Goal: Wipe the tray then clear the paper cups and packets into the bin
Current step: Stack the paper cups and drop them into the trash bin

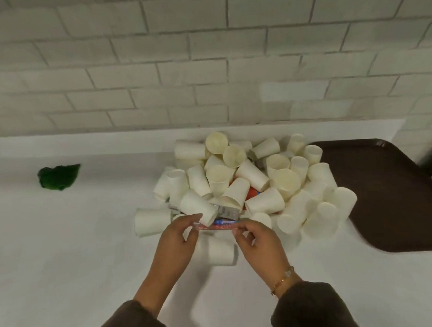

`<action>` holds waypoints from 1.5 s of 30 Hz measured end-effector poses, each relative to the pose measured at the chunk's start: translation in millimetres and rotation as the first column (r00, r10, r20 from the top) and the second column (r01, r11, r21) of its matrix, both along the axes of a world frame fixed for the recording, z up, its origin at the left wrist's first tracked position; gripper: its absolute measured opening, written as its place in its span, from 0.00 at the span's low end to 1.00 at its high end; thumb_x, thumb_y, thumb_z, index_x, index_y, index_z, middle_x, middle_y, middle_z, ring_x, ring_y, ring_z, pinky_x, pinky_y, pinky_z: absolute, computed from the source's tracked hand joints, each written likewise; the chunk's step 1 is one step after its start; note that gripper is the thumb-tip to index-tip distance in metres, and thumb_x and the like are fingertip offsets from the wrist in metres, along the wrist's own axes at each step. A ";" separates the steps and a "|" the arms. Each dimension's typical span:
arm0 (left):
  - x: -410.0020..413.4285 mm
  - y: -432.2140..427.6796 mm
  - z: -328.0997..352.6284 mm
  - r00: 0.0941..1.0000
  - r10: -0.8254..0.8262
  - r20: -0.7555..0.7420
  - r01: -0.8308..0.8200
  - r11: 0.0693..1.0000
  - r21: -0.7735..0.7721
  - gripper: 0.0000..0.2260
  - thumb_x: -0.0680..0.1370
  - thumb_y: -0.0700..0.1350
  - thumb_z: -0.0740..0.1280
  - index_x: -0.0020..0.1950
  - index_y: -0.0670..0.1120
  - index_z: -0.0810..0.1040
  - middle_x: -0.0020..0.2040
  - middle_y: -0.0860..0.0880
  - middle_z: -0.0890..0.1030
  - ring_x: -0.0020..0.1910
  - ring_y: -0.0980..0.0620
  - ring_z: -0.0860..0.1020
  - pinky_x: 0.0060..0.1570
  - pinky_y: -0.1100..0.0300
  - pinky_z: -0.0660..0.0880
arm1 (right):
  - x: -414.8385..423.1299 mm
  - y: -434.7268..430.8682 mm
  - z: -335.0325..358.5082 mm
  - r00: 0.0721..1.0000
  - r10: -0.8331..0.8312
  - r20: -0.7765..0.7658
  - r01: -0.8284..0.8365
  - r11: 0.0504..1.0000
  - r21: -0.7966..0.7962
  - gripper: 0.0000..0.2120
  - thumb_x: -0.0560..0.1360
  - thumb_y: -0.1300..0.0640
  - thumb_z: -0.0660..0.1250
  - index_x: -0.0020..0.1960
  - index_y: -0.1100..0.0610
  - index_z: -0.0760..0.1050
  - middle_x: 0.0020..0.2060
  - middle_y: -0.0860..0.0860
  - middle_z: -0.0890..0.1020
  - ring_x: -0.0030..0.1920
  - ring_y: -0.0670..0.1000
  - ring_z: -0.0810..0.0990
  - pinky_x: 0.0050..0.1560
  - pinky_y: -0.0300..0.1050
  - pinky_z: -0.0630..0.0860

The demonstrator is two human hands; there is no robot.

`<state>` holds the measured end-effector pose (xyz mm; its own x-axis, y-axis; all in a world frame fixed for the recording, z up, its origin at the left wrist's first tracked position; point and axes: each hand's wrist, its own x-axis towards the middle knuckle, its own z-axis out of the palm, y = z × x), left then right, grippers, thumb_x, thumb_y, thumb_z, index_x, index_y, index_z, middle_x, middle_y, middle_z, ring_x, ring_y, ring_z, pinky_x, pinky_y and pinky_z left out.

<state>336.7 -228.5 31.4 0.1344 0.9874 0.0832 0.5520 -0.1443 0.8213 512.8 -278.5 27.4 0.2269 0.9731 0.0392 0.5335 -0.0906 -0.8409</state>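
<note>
My 2 hands pinch a red packet (215, 226) by its ends, left hand (179, 237) and right hand (256, 238), at the near edge of the cups (239, 184) heaped on the white worktop (63, 248). The brown tray (394, 198) lies just right of the heap, touching it. A green cloth (58, 177) sits well apart, far left.
</note>
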 end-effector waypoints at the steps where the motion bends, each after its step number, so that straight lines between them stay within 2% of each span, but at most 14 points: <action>1: -13.9 7.1 -0.3 1.000 0.004 0.007 -0.004 1.000 -0.011 0.12 0.77 0.41 0.64 0.57 0.53 0.79 0.55 0.59 0.78 0.53 0.61 0.75 0.53 0.74 0.67 | -12.2 8.8 1.9 1.000 -0.001 0.012 0.001 1.000 0.011 0.08 0.75 0.52 0.65 0.53 0.48 0.79 0.44 0.40 0.79 0.42 0.46 0.77 0.41 0.29 0.71; 4: -59.2 34.3 -3.5 1.000 0.020 -0.022 -0.021 0.999 -0.032 0.11 0.77 0.41 0.63 0.57 0.52 0.79 0.56 0.58 0.77 0.53 0.59 0.75 0.56 0.64 0.70 | -52.2 43.6 2.5 0.997 0.012 0.071 -0.014 1.000 0.021 0.10 0.74 0.53 0.67 0.56 0.50 0.77 0.52 0.45 0.79 0.48 0.45 0.77 0.48 0.28 0.70; 9: -114.9 74.2 -24.7 0.996 -0.010 -0.090 0.006 0.999 -0.038 0.13 0.76 0.38 0.64 0.58 0.49 0.79 0.59 0.52 0.76 0.58 0.53 0.75 0.60 0.63 0.68 | -94.2 94.6 -13.9 0.967 -0.048 0.250 0.062 0.997 -0.052 0.21 0.72 0.51 0.68 0.64 0.49 0.70 0.63 0.47 0.71 0.63 0.49 0.67 0.68 0.45 0.64; 12: -137.4 93.1 -32.5 0.988 0.058 -0.142 -0.060 0.998 -0.012 0.16 0.74 0.39 0.67 0.61 0.47 0.77 0.64 0.46 0.74 0.62 0.46 0.72 0.63 0.58 0.67 | -108.6 110.3 -18.9 0.947 -0.058 0.315 0.109 0.983 -0.147 0.26 0.72 0.50 0.68 0.68 0.49 0.65 0.66 0.47 0.69 0.66 0.51 0.66 0.69 0.47 0.60; 17: -158.1 112.5 -38.2 0.978 0.130 -0.166 -0.142 0.988 -0.067 0.26 0.72 0.42 0.70 0.69 0.46 0.68 0.68 0.43 0.66 0.65 0.42 0.67 0.62 0.53 0.67 | -123.1 121.1 -27.5 0.956 -0.101 0.276 0.175 0.950 -0.259 0.31 0.72 0.51 0.68 0.72 0.49 0.60 0.68 0.49 0.70 0.68 0.53 0.67 0.70 0.51 0.61; 21: -170.8 134.5 -45.0 0.984 0.134 -0.122 -0.152 0.975 -0.160 0.28 0.73 0.45 0.70 0.71 0.47 0.65 0.68 0.42 0.67 0.63 0.41 0.71 0.62 0.47 0.70 | -130.7 118.2 -23.0 0.953 -0.160 0.257 0.214 0.957 -0.198 0.30 0.73 0.51 0.67 0.72 0.48 0.60 0.68 0.48 0.70 0.67 0.51 0.68 0.70 0.49 0.59; 26: -175.1 145.1 -41.4 0.997 0.078 -0.009 -0.078 0.974 -0.211 0.16 0.76 0.43 0.66 0.64 0.43 0.73 0.60 0.42 0.78 0.54 0.45 0.75 0.52 0.54 0.70 | -134.2 110.3 -5.0 0.960 -0.234 0.150 0.243 0.969 -0.041 0.27 0.65 0.48 0.69 0.62 0.41 0.66 0.55 0.42 0.76 0.56 0.47 0.76 0.59 0.56 0.74; 30: -162.4 141.1 3.2 0.981 0.091 0.173 -0.076 0.993 -0.089 0.13 0.78 0.42 0.63 0.62 0.43 0.74 0.55 0.46 0.78 0.49 0.51 0.73 0.45 0.63 0.68 | -142.0 90.9 7.9 0.938 -0.287 0.197 0.269 0.957 0.113 0.30 0.64 0.53 0.74 0.64 0.48 0.68 0.53 0.41 0.71 0.56 0.46 0.71 0.61 0.53 0.70; 34: -139.8 120.3 52.3 0.920 -0.017 0.390 -0.007 0.998 0.060 0.09 0.77 0.43 0.64 0.58 0.48 0.75 0.49 0.53 0.78 0.45 0.59 0.76 0.40 0.77 0.69 | -150.4 73.4 8.3 0.947 -0.250 0.203 0.229 0.966 0.119 0.32 0.63 0.51 0.75 0.64 0.48 0.67 0.53 0.40 0.69 0.54 0.45 0.70 0.60 0.50 0.71; 36: -128.6 107.8 62.1 0.907 -0.130 0.400 0.083 0.988 0.132 0.08 0.76 0.43 0.66 0.55 0.50 0.76 0.48 0.56 0.78 0.42 0.61 0.76 0.40 0.77 0.70 | -152.6 67.9 11.2 0.953 -0.240 0.186 0.220 0.968 0.121 0.32 0.63 0.50 0.74 0.64 0.47 0.67 0.54 0.39 0.69 0.55 0.44 0.70 0.60 0.48 0.70; 38: -118.1 97.2 63.5 0.912 -0.262 0.315 0.206 0.958 0.199 0.08 0.75 0.45 0.67 0.53 0.56 0.76 0.46 0.59 0.78 0.40 0.62 0.74 0.40 0.75 0.69 | -153.9 65.7 17.4 0.961 -0.238 0.137 0.220 0.966 0.136 0.32 0.63 0.50 0.73 0.64 0.45 0.66 0.54 0.37 0.70 0.56 0.43 0.71 0.61 0.47 0.71; 41: -104.4 79.5 57.9 0.861 -0.467 0.200 0.425 0.878 0.220 0.11 0.77 0.45 0.64 0.53 0.61 0.77 0.47 0.62 0.78 0.46 0.62 0.75 0.45 0.74 0.69 | -149.6 63.3 21.6 0.973 -0.229 0.018 0.224 0.962 0.157 0.33 0.64 0.52 0.73 0.66 0.43 0.63 0.59 0.40 0.71 0.60 0.42 0.71 0.61 0.44 0.72; 43: -100.0 72.8 54.7 0.813 -0.525 0.252 0.495 0.851 0.175 0.12 0.78 0.42 0.64 0.57 0.57 0.78 0.52 0.60 0.77 0.49 0.60 0.75 0.47 0.74 0.69 | -144.9 61.7 22.6 0.973 -0.225 -0.047 0.229 0.958 0.171 0.34 0.66 0.55 0.73 0.67 0.44 0.63 0.61 0.42 0.72 0.62 0.43 0.72 0.60 0.41 0.73; 45: -97.3 71.1 50.9 0.806 -0.474 0.355 0.462 0.878 0.124 0.16 0.77 0.39 0.64 0.63 0.53 0.75 0.57 0.58 0.73 0.49 0.60 0.75 0.48 0.74 0.70 | -137.5 54.6 24.9 0.964 -0.245 -0.099 0.258 0.952 0.162 0.34 0.66 0.57 0.74 0.65 0.42 0.62 0.60 0.39 0.72 0.60 0.37 0.71 0.55 0.30 0.72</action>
<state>239.4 -157.4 82.3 0.5332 0.8090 0.2473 0.0737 -0.3357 0.9391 375.3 -223.8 52.3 0.4724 0.8641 0.1739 0.4449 -0.0635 -0.8933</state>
